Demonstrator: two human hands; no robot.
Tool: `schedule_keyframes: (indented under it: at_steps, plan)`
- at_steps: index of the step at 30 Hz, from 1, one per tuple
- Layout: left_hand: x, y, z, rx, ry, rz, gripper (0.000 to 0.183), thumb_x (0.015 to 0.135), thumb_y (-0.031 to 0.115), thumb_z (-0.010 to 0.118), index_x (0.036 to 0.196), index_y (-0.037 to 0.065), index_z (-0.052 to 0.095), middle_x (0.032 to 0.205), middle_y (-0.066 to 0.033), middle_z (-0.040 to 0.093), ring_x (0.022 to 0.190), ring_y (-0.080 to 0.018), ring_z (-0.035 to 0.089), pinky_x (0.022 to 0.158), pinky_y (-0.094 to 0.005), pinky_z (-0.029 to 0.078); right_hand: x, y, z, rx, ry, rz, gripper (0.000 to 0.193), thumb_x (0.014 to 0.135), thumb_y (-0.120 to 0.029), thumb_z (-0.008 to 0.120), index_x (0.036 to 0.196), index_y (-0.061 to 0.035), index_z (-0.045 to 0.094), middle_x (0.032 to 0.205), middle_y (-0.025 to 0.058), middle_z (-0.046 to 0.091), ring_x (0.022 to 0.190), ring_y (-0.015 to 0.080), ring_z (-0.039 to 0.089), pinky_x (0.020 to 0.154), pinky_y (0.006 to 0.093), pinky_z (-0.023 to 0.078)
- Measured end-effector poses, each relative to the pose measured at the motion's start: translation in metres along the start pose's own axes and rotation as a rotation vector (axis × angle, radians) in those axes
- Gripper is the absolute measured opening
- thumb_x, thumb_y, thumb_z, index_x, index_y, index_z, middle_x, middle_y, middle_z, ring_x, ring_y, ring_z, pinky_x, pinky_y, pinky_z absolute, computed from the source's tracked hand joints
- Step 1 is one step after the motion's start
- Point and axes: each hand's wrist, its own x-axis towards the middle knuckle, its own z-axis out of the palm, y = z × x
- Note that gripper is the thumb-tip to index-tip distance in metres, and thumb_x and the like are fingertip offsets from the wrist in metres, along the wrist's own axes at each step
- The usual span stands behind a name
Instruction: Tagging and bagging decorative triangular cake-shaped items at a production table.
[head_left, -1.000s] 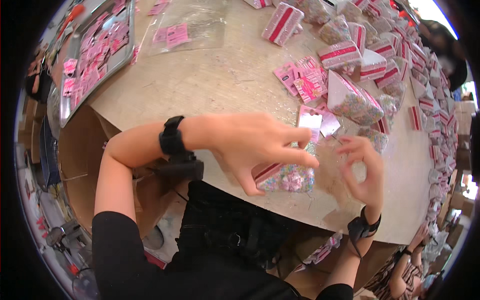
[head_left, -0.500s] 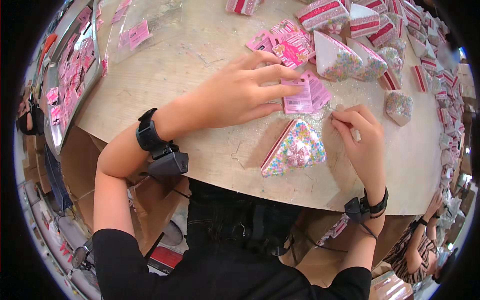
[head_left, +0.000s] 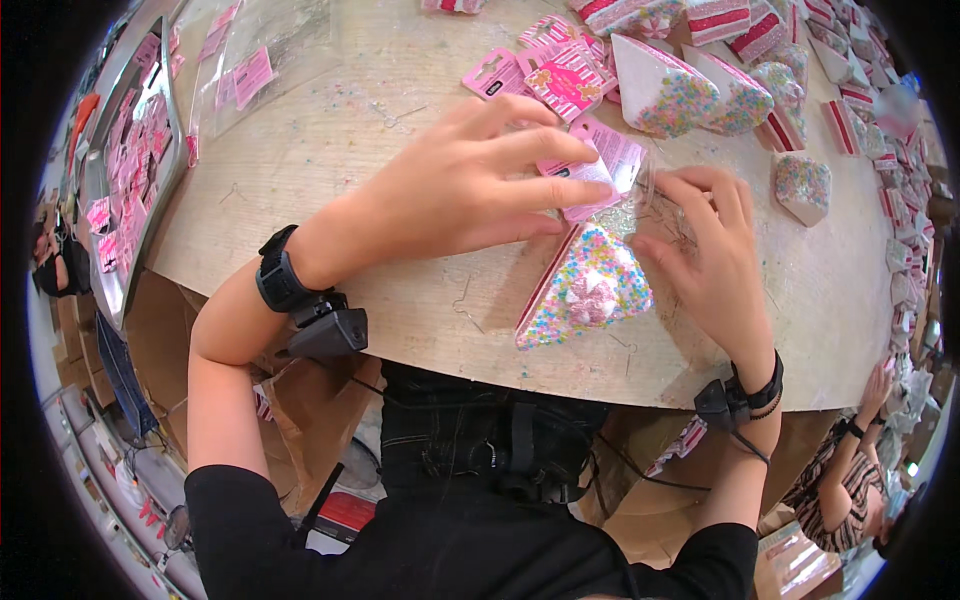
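Sprinkled cake slice [head_left: 590, 290] front and centre, a hand on either side

And there it lies on the table [head_left: 330, 215], near the edge by the person, sprinkled face and pink swirl up, red-striped side turned left! Lying like that, it seems steady enough to need no support, which would explain why neither hand appears to be bracing it.

Just above and to its left, the left hand [head_left: 490, 175] is loosely spread, fingers apart, fingertips reaching over the near pair of pink cards [head_left: 618, 158]. Fingertips look to be at the cards' edge, perhaps to steady or part them; no firm grip shows. Over on the other side, the right hand [head_left: 710, 255] is half curled, thumb a little apart from the forefinger, right beside the upper corner of the cake slice. Is something thin between those fingertips? Can't tell from here: clear, shiny clutter [head_left: 622, 217] muddles the view.

Moving outward now! A bent wire [head_left: 465, 305] lies just left of the cake slice, another [head_left: 627, 352] just below it, both apt to snag if the slice slid. Beyond the near cards, more cards [head_left: 565, 80] overlap, and the crowded slice pile [head_left: 715, 55] blocks the upper right. One loose slice [head_left: 803, 190] sits apart from it. Far left, a metal tray [head_left: 175, 160] brims with pink packs, a clear plastic bag [head_left: 285, 50] lying near it, while a co-worker's striped top [head_left: 830, 490] shows at lower right
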Motion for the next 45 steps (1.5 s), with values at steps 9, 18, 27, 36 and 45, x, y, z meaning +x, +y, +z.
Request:
schedule_keyframes:
  at_steps: [9, 18, 27, 36, 45]
  plan:
    - [-0.003, 0.0, -0.002, -0.172, -0.029, -0.039, 0.014, 0.078, 0.008, 0.068, 0.086, 0.01, 0.056, 0.104, -0.0028, 0.061, 0.106, -0.0255, 0.056, 0.088, -0.0371, 0.043, -0.007, -0.001, 0.006, 0.369, -0.223, 0.158, 0.018, 0.077, -0.005, 0.071, 0.092, -0.0016, 0.061, 0.09, 0.0118, 0.056, 0.086, 0.0304, 0.057, 0.072, 0.0372, 0.047]
    - [-0.003, 0.015, -0.013, -0.971, 0.299, -0.638, 0.011, 0.095, 0.015, 0.044, 0.091, 0.005, 0.046, 0.085, -0.0061, 0.058, 0.08, -0.0126, 0.054, 0.077, -0.0281, 0.045, -0.009, 0.015, 0.009, 0.294, -0.032, 0.084, 0.017, 0.086, 0.003, 0.06, 0.1, -0.0001, 0.051, 0.09, 0.0129, 0.054, 0.085, 0.0268, 0.056, 0.075, 0.0335, 0.046]
    - [-0.001, 0.002, -0.009, -1.41, 0.414, -0.926, 0.02, 0.096, 0.022, 0.045, 0.08, 0.01, 0.041, 0.067, -0.0009, 0.045, 0.068, -0.0136, 0.053, 0.06, -0.0253, 0.043, -0.004, 0.057, -0.046, 0.61, -0.586, 0.436, 0.02, 0.083, -0.001, 0.069, 0.102, 0.0015, 0.066, 0.088, 0.0033, 0.065, 0.081, 0.009, 0.061, 0.076, 0.0237, 0.05]
    - [-0.003, -0.002, -0.012, -1.493, 0.172, -0.92, 0.029, 0.099, 0.031, 0.045, 0.077, 0.012, 0.044, 0.069, 0.0015, 0.048, 0.067, -0.0076, 0.051, 0.049, -0.0211, 0.036, -0.003, 0.068, -0.036, 0.886, -0.179, 0.365, 0.022, 0.099, -0.013, 0.052, 0.106, 0.0049, 0.063, 0.079, -0.0006, 0.051, 0.069, 0.0069, 0.046, 0.062, 0.0212, 0.038]
    - [0.005, -0.003, -0.023, -1.583, 0.358, -0.935, 0.028, 0.102, 0.035, 0.044, 0.091, 0.01, 0.052, 0.098, -0.0057, 0.06, 0.092, -0.0103, 0.059, 0.062, -0.0192, 0.05, 0.002, 0.0, -0.007, 1.689, 0.013, 0.511, 0.012, 0.101, -0.013, 0.047, 0.106, -0.0023, 0.049, 0.084, 0.0028, 0.05, 0.071, 0.0098, 0.049, 0.058, 0.024, 0.043]
